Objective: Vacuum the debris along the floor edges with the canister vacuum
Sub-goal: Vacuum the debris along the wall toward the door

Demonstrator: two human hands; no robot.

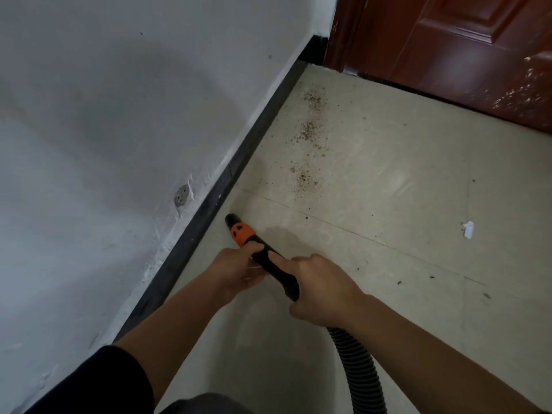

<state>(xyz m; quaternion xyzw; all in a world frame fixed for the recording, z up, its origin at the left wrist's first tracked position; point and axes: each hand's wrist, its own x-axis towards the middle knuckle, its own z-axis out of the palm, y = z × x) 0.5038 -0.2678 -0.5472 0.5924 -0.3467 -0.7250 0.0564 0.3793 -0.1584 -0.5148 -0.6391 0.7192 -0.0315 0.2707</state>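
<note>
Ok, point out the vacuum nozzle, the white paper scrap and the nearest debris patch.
vacuum nozzle (243, 233): head view, on its orange collar.
white paper scrap (468, 230): head view, its middle.
nearest debris patch (304, 177): head view, centre of the crumbs.

The nozzle (231, 220) sits at the left edge of the floor (388, 189), just beside the baseboard (218, 189) under the wall (89, 115). Debris patches (309, 131) lie ahead of it along that edge, toward the door (448, 55) at the far edge. A paper scrap (468, 230) lies well to the right.

No readable text, labels or numbers anywhere in view.
</note>
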